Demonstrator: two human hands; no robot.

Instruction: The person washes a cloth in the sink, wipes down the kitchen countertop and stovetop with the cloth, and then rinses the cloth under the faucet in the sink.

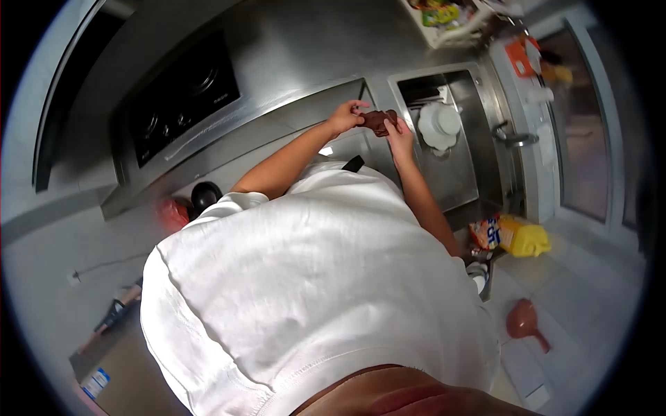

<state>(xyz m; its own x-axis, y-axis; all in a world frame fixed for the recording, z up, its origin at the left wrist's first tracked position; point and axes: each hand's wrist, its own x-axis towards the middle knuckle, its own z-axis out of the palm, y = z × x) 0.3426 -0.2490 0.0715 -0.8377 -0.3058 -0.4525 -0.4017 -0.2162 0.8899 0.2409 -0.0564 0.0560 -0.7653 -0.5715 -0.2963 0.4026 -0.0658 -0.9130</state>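
Observation:
A crumpled dark brown cloth (377, 122) is stretched between my two hands, in front of the counter's edge and left of the sink. My left hand (344, 118) pinches its left end, with some fingers extended away from it. On the other end, the thumb and fingers of my right hand (400, 140) are closed. White scalloped dishes (437, 127) sit stacked in the metal sink (454, 182), just right of my right hand.
A black gas hob (184, 97) is set into the steel counter (298, 41) at left. The faucet (515, 136) reaches over the sink's right side. A white basket (454, 35) holds packets. At right are a yellow jug (527, 238) and a reddish dipper (523, 320).

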